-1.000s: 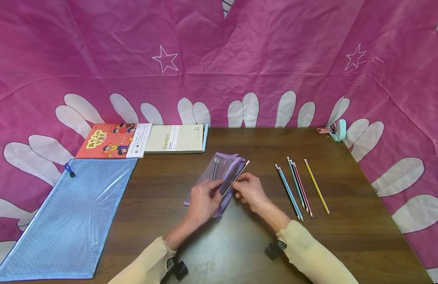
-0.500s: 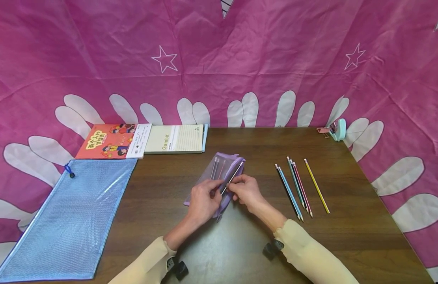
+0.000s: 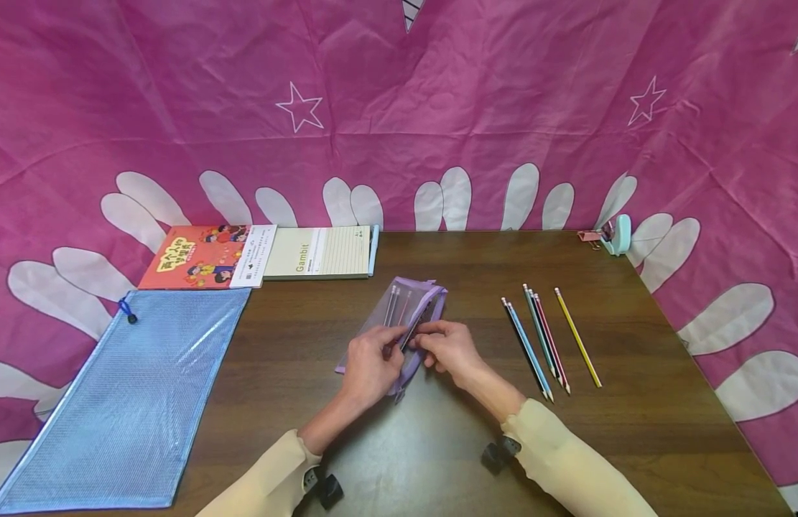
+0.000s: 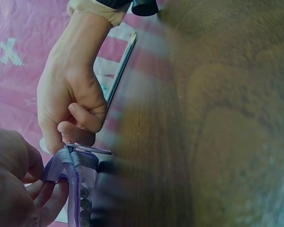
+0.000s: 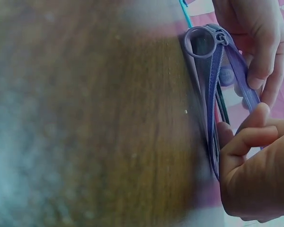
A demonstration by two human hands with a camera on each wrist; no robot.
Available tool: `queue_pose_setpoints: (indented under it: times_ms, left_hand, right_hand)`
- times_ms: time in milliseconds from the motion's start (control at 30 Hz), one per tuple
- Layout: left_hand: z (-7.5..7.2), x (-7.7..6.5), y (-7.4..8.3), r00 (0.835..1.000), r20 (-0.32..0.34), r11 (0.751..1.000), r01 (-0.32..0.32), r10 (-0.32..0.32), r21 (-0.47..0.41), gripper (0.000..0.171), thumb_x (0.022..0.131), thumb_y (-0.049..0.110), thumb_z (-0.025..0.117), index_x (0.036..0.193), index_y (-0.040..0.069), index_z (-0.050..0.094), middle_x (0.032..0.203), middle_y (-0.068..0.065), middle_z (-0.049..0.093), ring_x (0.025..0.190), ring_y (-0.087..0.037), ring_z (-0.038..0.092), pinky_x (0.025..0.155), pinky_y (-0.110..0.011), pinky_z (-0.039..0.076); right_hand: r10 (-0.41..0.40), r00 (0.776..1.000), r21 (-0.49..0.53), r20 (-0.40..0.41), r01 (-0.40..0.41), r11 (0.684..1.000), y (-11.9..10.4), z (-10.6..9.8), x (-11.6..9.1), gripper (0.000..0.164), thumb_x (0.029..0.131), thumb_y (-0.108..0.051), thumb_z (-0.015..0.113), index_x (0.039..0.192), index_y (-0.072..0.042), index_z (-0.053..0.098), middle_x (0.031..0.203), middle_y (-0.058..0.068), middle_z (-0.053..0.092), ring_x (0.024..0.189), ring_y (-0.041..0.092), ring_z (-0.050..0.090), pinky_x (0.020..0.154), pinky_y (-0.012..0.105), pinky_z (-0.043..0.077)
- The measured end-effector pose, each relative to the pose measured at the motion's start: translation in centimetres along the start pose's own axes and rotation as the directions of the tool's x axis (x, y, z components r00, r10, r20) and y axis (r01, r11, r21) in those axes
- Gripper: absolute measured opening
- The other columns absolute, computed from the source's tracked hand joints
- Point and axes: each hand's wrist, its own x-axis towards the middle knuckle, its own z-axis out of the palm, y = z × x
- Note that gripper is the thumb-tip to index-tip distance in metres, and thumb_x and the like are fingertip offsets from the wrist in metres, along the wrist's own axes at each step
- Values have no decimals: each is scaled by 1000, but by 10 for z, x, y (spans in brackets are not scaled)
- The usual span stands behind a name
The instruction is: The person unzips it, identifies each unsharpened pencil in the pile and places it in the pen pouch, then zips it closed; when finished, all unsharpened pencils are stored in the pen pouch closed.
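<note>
On the table (image 3: pixel 282 345), we judged the pouch (image 3: pixel 380 316) part-filled. It lay partly beneath our left fingers, its opening at our right fingertips. Our left hand (image 3: pixel 371 361) pinched its edge; our right hand (image 3: pixel 453 350) curled there, its grasp unclear. We counted inserted pencils (image 3: pixel 390 307) as done; loose pencils (image 3: pixel 530 352), right of our right fingers, were left.

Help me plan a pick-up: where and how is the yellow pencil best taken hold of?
Probably pinch the yellow pencil at mid-shaft, coming from above with the right hand, thumb and forefinger on its long sides. It lies flat on the table, thin and straight, so the middle should balance; a gap parts it from the red pencil on its left, leaving room.
</note>
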Motion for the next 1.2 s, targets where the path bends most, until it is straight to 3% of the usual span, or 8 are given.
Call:
queue_pose_setpoints:
  times_ms: [233,500,700,967,1200]
  left_hand:
    - [1,-1,0,1000,-3,1000,-20,20,17,33,73,-11,68,102,1,77,85,-8,71,67,-13,59,57,-26,49]
    - [1,-1,0,1000,-1,1000,-12,12,4,34,73,-12,67,103,1,77,86,-9,71,67,-14,60,58,-26,50]
    - [1,-1,0,1000,-12,1000,-26,26,16,33,73,-10,68,102,1,77,87,-8,71,67,-14,61,58,-26,50]
    - [1,0,-1,999,-14,999,-36,37,2,34,71,-12,66,101,-1,77,80,-9,69,63,-13,58,55,-24,49]
    - [2,0,-1,1000,-13,1000,-20,21,8,34,72,-11,67,102,1,77,83,-8,70,64,-12,58,55,-24,48]
  right_hand:
    - [6,997,-70,82,0,998,2,-3,0,26,91,-6,62,114,2,71,77,11,69,53,11,52,46,24,38]
    - [21,985,-10,168,-20,1000,1,-2,0,28,95,-4,57,119,5,68,79,12,67,49,10,48,43,21,35]
    - [-11,968,-15,250,15,1000,1,-10,-1,29,96,-10,61,122,1,69,77,13,65,50,11,48,44,22,34]
    - [-23,954,-30,299,34,999,6,-28,-5,31,96,-9,59,123,5,64,104,15,73,58,13,51,48,23,36]
    - [-15,952,-27,305,24,999,4,-46,-10,32,95,-8,61,122,7,62,102,18,72,61,13,53,48,23,33]
